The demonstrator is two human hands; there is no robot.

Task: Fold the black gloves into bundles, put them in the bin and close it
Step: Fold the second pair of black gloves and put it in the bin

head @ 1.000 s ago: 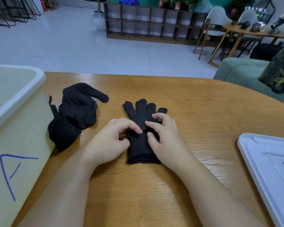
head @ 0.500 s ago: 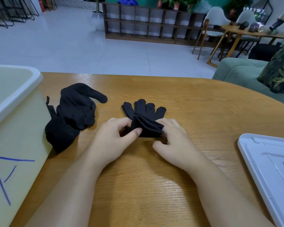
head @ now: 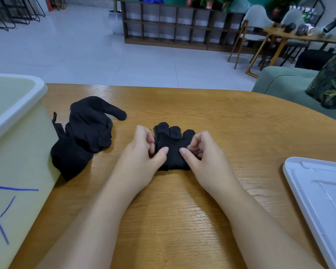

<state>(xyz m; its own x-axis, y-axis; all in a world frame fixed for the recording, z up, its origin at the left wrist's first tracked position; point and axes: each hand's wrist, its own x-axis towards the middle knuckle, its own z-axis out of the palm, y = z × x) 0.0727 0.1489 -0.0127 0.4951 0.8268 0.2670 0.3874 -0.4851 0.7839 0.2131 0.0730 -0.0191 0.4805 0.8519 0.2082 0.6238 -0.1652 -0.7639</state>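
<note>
A folded black glove (head: 173, 146) lies on the wooden table (head: 231, 123) in the middle, its fingertips pointing away from me. My left hand (head: 142, 156) pinches its left side with thumb on top and curled fingers behind. My right hand (head: 204, 156) pinches the right side the same way. A loose heap of black gloves (head: 85, 133) lies to the left, beside the pale yellow bin (head: 17, 117). The bin stands open at the left edge, with a blue mark on its wall. Its white lid (head: 322, 195) lies flat at the right.
Beyond the table's far edge are a tiled floor, a low wooden shelf (head: 182, 26), chairs and a green sofa (head: 287, 82) at the right. Bare wood shows in front of my forearms and between the glove and the lid.
The cuff half of the middle glove has been folded over toward the fingertips and pressed down. Both hands moved from its lower part up to its sides and now pinch it.
</note>
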